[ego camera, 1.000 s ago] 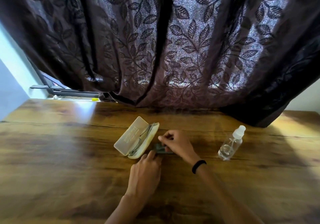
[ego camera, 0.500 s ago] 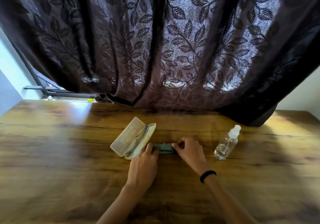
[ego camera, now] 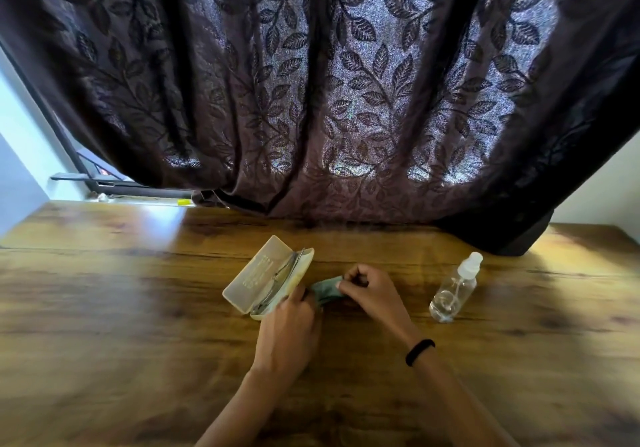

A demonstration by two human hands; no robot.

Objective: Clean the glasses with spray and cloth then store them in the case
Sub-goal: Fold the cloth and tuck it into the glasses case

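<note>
A cream glasses case (ego camera: 256,275) lies open on the wooden table (ego camera: 104,308), its lid tipped to the left. The thin-framed glasses (ego camera: 285,273) rest inside it. A small grey-green cloth (ego camera: 325,291), folded, sits just right of the case. My left hand (ego camera: 291,329) pinches the cloth's left end beside the case's near corner. My right hand (ego camera: 370,291) pinches the cloth's right end with thumb and fingertips. A clear spray bottle (ego camera: 453,291) with a white cap stands upright to the right, apart from both hands.
A dark leaf-patterned curtain (ego camera: 329,100) hangs over the table's far edge. A window sill with a small yellow object (ego camera: 184,202) shows at the back left. I wear a black band (ego camera: 419,351) on my right wrist.
Both hands have stayed on the cloth beside the case. My right hand went right along the cloth, then came back left and lifted its end. The view has tilted slightly.
</note>
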